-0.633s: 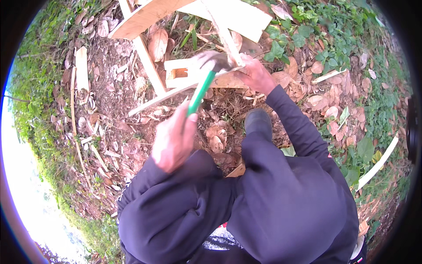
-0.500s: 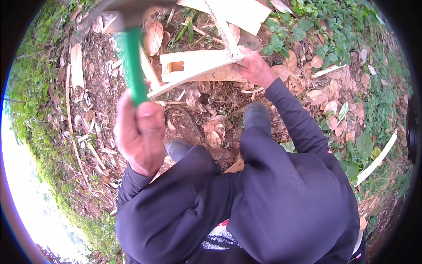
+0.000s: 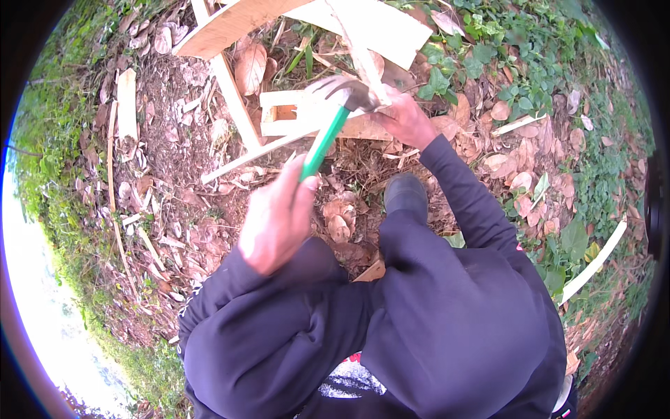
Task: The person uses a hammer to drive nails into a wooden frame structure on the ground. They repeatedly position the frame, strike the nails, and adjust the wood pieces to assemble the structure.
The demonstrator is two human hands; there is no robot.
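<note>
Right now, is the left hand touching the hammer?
Touching: the head view shows the left hand with its fingers closed around the green handle of the hammer.

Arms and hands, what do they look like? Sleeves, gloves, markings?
Left hand and right hand: bare, no gloves. Left sleeve and right sleeve: long, dark, near-black navy, reaching the wrists. Small white marks on the left one, too small to make out.

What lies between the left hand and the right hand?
In the head view, the hammer does: its green handle is in the left hand, its metal head near the wooden stick at the right hand.
</note>
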